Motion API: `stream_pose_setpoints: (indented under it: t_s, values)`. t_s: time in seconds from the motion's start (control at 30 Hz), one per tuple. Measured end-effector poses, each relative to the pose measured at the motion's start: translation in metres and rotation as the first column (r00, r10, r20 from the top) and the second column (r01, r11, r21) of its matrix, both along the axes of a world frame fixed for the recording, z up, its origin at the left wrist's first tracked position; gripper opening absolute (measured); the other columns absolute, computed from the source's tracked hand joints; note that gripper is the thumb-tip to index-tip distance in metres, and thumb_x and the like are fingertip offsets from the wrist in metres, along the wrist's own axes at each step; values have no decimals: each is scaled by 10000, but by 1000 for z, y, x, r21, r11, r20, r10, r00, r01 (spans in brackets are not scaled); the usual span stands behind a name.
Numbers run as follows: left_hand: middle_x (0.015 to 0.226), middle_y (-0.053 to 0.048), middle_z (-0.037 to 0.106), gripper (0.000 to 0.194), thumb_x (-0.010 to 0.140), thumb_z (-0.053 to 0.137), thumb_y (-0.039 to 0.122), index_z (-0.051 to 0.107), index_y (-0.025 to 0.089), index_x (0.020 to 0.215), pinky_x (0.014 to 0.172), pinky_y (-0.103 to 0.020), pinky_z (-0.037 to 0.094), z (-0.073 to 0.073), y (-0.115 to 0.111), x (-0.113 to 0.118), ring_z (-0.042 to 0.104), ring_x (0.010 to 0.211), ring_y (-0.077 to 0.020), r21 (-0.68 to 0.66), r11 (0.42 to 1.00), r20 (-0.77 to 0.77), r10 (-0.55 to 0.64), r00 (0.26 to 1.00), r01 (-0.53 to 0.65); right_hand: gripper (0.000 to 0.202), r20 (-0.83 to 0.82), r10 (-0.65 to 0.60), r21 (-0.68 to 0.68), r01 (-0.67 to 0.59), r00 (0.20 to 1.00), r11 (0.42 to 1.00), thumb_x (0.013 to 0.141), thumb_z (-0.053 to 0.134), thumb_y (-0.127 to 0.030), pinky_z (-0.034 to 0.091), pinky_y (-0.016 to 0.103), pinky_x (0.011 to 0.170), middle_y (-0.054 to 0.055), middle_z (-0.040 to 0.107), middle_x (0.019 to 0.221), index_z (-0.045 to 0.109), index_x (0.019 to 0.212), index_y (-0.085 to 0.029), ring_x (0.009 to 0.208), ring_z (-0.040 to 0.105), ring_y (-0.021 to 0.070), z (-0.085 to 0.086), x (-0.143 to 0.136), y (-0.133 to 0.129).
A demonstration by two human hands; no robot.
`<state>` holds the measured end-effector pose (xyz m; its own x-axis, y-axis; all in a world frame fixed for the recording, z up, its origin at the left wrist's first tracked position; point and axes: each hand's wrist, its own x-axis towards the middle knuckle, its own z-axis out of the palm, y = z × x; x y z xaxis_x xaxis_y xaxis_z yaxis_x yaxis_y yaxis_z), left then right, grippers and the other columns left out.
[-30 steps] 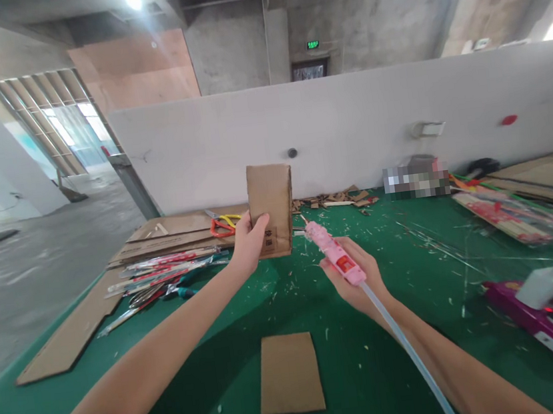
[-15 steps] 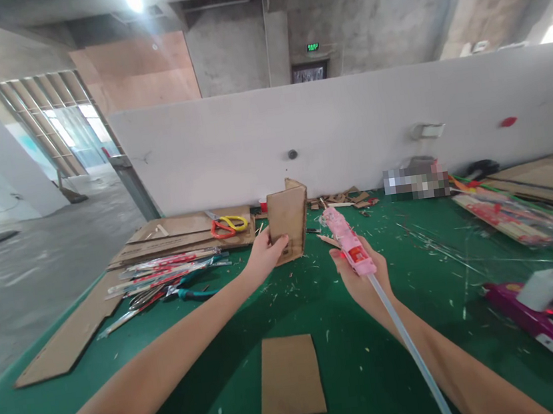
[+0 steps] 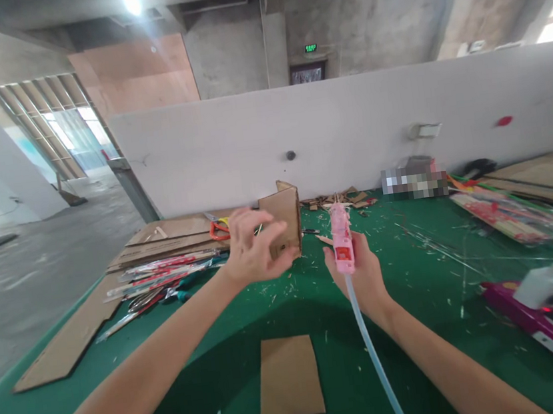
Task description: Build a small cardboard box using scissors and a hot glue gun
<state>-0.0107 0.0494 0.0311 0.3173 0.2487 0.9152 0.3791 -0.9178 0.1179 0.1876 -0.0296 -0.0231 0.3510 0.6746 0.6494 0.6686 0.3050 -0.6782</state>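
My left hand [image 3: 256, 250] is in front of the joined cardboard piece [image 3: 286, 212], fingers curved and apart, with nothing visible between them. Several panels of that piece stand at an angle to each other on the green table, and my fingers hide part of its left side. My right hand [image 3: 362, 270] is wrapped around a pink glue gun [image 3: 342, 236], whose nozzle points away from me, to the right of the cardboard. A pale glue stick or tube trails from its back toward me. Nearer to me, a flat square of cardboard [image 3: 288, 377] lies on the table.
Left of my hand are orange and yellow scissors [image 3: 219, 231], wrapped sticks [image 3: 164, 274] and cardboard sheets [image 3: 66, 340]. Cardboard scraps [image 3: 351, 198] lie by the white partition [image 3: 248, 136]. To the right are a bagged bundle [image 3: 509, 212] and a purple power strip [image 3: 548, 328].
My left hand has let go of the joined cardboard and its fingers have spread. The cardboard sits slightly further left. My right hand has turned the glue gun to point straighter ahead.
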Motion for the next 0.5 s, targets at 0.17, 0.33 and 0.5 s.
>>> stream_pose_setpoints:
  t_s: [0.17, 0.33, 0.5]
  values:
    - [698, -39, 622, 254, 832, 508, 412, 638, 201, 777, 642, -286, 426, 10, -55, 30, 565, 655, -157, -579, 806, -396, -413, 820, 126, 378, 9, -6, 11, 6, 1000, 1000, 769, 543, -310, 410, 259, 514, 58, 628, 836, 447, 1115, -194, 618, 555, 170, -1, 8, 3]
    - [617, -3, 578, 300, 827, 497, 417, 625, 158, 748, 478, -211, 389, 0, -77, 53, 519, 490, -92, -981, 140, 20, -622, 783, 136, 365, -13, -26, 22, 26, 1000, 999, 781, 509, -288, 438, 281, 556, 81, 610, 921, 432, 1123, -185, 678, 566, 180, -4, 12, 8]
    - [466, 32, 474, 287, 808, 480, 331, 588, 141, 623, 427, -197, 308, 2, -76, 55, 400, 393, -60, -970, -14, 219, -495, 841, 245, 377, 52, -11, 35, 9, 999, 999, 796, 498, -274, 474, 323, 626, 96, 595, 989, 419, 1155, -188, 754, 581, 199, -9, 15, 12]
